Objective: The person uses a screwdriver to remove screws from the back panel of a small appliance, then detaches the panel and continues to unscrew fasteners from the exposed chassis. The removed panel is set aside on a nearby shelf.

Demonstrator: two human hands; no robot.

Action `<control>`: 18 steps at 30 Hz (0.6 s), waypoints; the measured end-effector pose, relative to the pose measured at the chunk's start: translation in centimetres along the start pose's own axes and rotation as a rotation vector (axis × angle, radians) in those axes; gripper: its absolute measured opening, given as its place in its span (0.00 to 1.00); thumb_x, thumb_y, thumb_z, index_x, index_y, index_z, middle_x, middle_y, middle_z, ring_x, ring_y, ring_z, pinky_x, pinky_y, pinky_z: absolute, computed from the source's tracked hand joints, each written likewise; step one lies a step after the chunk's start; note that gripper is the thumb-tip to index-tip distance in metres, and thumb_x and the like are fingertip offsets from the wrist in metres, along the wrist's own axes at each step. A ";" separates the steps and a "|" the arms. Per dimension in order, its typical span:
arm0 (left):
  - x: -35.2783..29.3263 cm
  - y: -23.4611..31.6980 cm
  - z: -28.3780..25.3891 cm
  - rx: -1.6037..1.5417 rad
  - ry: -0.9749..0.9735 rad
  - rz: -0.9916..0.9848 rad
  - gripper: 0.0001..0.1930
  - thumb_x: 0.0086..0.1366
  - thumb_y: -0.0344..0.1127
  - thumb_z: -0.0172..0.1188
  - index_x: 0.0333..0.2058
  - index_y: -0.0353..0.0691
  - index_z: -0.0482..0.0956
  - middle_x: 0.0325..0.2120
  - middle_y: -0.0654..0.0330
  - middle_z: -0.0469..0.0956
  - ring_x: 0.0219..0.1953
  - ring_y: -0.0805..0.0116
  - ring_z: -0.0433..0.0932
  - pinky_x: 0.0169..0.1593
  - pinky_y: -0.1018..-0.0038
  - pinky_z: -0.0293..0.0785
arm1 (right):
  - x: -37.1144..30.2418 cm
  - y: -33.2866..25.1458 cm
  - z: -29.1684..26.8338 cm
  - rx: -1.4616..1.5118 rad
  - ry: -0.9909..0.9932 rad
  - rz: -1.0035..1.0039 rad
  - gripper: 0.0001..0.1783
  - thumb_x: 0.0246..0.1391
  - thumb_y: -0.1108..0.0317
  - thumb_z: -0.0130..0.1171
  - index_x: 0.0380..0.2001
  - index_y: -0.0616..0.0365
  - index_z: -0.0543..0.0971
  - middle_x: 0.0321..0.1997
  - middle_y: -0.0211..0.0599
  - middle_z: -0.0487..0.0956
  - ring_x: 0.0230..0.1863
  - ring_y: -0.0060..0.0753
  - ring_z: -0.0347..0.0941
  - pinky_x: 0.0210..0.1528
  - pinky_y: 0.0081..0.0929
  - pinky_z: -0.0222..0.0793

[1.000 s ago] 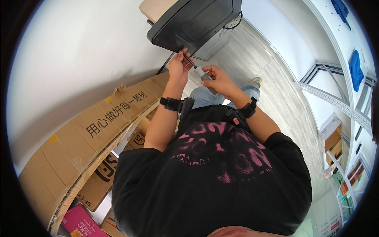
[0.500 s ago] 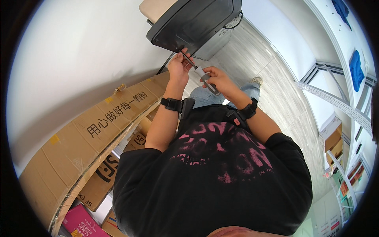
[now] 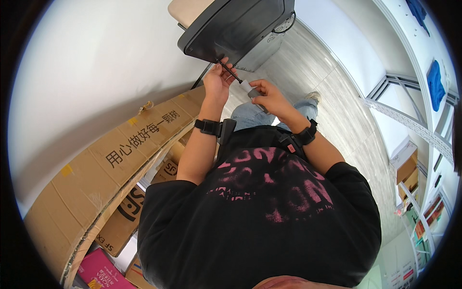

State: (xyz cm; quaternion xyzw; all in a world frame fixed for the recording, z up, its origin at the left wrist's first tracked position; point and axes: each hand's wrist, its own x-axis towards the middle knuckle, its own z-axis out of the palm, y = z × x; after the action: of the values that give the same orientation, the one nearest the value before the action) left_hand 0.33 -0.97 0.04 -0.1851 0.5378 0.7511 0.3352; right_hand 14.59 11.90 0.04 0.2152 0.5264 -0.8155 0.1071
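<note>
A screwdriver with a grey handle (image 3: 253,93) and a long dark shaft (image 3: 231,71) slants up to the left. My right hand (image 3: 269,98) is closed around its handle, thumb and fingers wrapped over the grip. Near the tip, my left hand (image 3: 220,79) has its fingers curled about the shaft. That tip meets the lower edge of a black panel (image 3: 236,36) on a large object with a beige upper part (image 3: 187,10). My fingers hide whatever the tip touches, so I cannot tell if a screw is there.
To my left stands a long cardboard box (image 3: 120,144) against the white wall (image 3: 86,58), with more cartons (image 3: 118,226) and a pink box (image 3: 103,269) below. A black cable (image 3: 288,26) loops off the panel's right side. White metal shelving (image 3: 409,115) runs along the right.
My right hand has turned a little around the handle, and its fingers now cover more of it. The left hand and the shaft are almost where they were.
</note>
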 end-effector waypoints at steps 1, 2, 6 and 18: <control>0.0 0.0 0.0 0.002 0.003 -0.002 0.17 0.71 0.37 0.36 0.47 0.36 0.71 0.33 0.61 0.73 0.36 0.66 0.73 0.44 0.68 0.72 | 0.0 0.0 0.0 0.001 0.000 0.005 0.26 0.43 0.77 0.56 0.50 0.61 0.68 0.41 0.37 0.73 0.40 0.26 0.67 0.39 0.21 0.65; 0.0 0.1 -0.1 0.005 0.006 -0.003 0.17 0.71 0.37 0.36 0.47 0.36 0.71 0.33 0.61 0.73 0.36 0.66 0.73 0.44 0.68 0.72 | 0.0 -0.1 0.0 0.003 -0.001 0.009 0.26 0.42 0.77 0.56 0.50 0.61 0.68 0.40 0.37 0.73 0.40 0.26 0.67 0.39 0.21 0.65; 0.0 0.1 -0.4 0.001 -0.009 -0.014 0.17 0.71 0.38 0.36 0.48 0.38 0.71 0.33 0.62 0.74 0.37 0.67 0.73 0.43 0.70 0.72 | -0.1 -0.5 0.1 0.045 -0.013 0.031 0.26 0.44 0.77 0.54 0.50 0.62 0.68 0.39 0.37 0.73 0.37 0.26 0.69 0.37 0.20 0.65; -0.8 -0.2 -0.5 -0.027 -0.145 -0.070 0.17 0.71 0.43 0.39 0.49 0.40 0.70 0.34 0.59 0.76 0.38 0.64 0.76 0.41 0.71 0.73 | -1.6 -1.0 -2.5 0.079 -0.018 0.124 0.22 0.46 0.80 0.50 0.49 0.66 0.69 0.41 0.38 0.75 0.38 0.28 0.73 0.42 0.22 0.68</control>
State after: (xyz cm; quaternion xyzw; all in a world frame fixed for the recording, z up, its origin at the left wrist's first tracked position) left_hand 1.05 -1.63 0.23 -0.1535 0.4951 0.7577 0.3966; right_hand 16.17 14.50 0.68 0.2438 0.4785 -0.8295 0.1535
